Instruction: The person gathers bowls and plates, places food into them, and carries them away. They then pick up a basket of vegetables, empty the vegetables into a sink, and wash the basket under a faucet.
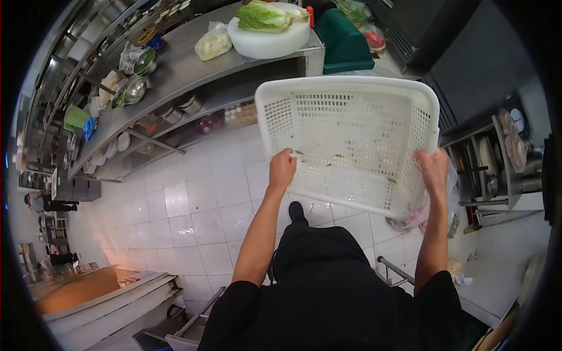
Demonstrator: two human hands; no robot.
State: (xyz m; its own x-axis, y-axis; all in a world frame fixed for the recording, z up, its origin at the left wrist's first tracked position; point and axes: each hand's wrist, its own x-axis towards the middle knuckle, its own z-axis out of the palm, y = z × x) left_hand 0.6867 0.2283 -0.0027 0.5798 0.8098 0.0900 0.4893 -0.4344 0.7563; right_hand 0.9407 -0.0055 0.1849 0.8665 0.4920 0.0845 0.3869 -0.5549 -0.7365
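A large white plastic basket (363, 85) with perforated walls is held up in front of me, its open side tilted toward me. My left hand (283, 170) is closed on its near left edge. On the right side, my right hand (432, 171) grips the rim. Inside the basket lie a few small green leaf scraps (391, 181) and nothing larger that I can see. Beyond it, a head of leafy lettuce or cabbage (266, 16) rests on a thick round white chopping block (270, 40).
A long steel counter (193, 58) runs along the left, holding a plastic bag of pale food (213, 43) and metal bowls (135, 90). A dark green bin (345, 44) stands past its end. Shelving (489, 161) is at right. Another person (50, 203) stands far left. White tiles (193, 205) cover the floor.
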